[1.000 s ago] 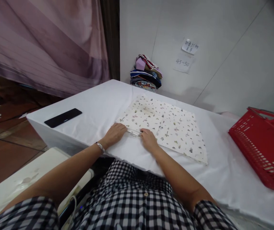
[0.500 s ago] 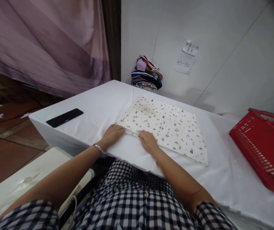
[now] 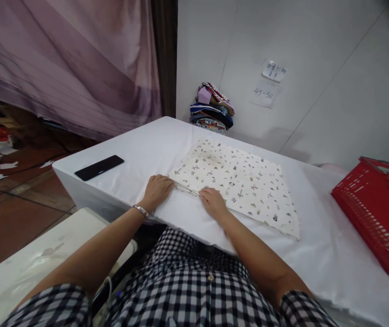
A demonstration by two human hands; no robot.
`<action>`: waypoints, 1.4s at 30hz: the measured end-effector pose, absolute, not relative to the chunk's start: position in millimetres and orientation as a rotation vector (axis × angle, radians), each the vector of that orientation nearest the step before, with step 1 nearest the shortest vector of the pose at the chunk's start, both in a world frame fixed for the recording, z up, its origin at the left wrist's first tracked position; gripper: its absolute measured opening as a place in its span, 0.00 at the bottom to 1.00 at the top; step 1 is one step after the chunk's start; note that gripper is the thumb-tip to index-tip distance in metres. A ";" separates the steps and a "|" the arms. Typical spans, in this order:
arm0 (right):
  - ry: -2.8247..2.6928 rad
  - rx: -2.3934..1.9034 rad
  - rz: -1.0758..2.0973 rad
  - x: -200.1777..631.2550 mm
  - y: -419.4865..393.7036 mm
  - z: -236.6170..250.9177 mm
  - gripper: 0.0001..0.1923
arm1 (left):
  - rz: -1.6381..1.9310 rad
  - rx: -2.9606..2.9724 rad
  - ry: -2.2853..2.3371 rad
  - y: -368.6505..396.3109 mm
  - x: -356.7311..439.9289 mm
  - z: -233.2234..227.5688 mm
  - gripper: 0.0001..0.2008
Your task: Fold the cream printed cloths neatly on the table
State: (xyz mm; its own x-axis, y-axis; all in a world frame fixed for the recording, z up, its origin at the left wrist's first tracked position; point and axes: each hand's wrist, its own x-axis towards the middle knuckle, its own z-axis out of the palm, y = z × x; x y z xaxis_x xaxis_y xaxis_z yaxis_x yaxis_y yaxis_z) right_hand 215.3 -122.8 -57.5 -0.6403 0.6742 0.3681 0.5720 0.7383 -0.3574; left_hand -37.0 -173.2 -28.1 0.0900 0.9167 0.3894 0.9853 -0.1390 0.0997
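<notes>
A cream cloth (image 3: 248, 181) with small printed motifs lies folded flat in front of me, its layers showing along the near left edge. My left hand (image 3: 158, 190) is at its near left corner, fingers close together and closed on the edge; the thumb is hidden. Farther right along the same edge, my right hand (image 3: 212, 200) grips the fabric with bent fingers. Both hands rest low on the white-covered table (image 3: 146, 145).
A black phone (image 3: 99, 167) lies at the table's left. On the right stands a red plastic basket (image 3: 374, 204). A stack of folded fabrics (image 3: 212, 109) sits by the wall at the back, below paper notes (image 3: 264, 94). A pale surface (image 3: 54, 254) is at lower left.
The view has shifted slightly. My left hand has slid a little left relative to the cloth corner. My right hand stays at the near edge, and the cloth lies almost as before.
</notes>
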 end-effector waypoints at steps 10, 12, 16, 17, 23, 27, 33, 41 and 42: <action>-2.509 -0.950 0.245 206.1 -120.5 -51.4 0.14 | -0.764 -1.890 -2.362 -168.2 -45.9 -33.2 0.10; -2.527 -0.947 0.232 205.8 -119.8 -50.0 0.14 | -0.745 -1.874 -2.389 -166.5 -46.7 -32.4 0.10; -2.540 -0.946 0.227 206.1 -117.4 -47.0 0.15 | -0.618 -1.931 -2.291 -163.4 -48.0 -28.3 0.09; -2.535 -0.945 0.229 206.1 -116.8 -46.5 0.15 | -0.607 -1.931 -2.270 -162.8 -48.3 -27.4 0.09; -2.546 -0.938 0.219 208.1 -114.8 -46.9 0.15 | -0.594 -1.976 -2.237 -161.7 -50.5 -28.0 0.11; -2.597 -0.921 0.244 209.9 -108.1 -47.1 0.17 | -0.630 -1.986 -2.249 -159.6 -53.6 -32.0 0.11; -2.548 -0.931 0.121 210.9 -99.6 -44.8 0.19 | -0.668 -2.020 -2.258 -156.8 -55.8 -35.1 0.13; -2.684 -0.777 0.190 218.3 -107.3 -51.5 0.19 | -0.686 -2.125 -2.236 -159.1 -60.5 -36.5 0.15; -2.682 -0.783 0.197 219.0 -107.2 -52.0 0.20 | -0.673 -2.132 -2.229 -159.6 -61.1 -36.6 0.15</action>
State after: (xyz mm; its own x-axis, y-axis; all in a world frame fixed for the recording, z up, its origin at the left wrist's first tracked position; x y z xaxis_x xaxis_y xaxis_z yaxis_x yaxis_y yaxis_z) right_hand 219.0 -107.2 -52.0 -0.7905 0.5437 0.2820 0.4965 0.8384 -0.2246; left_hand -61.1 -159.6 -36.6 -0.0878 0.9570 0.2766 0.9503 -0.0029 0.3114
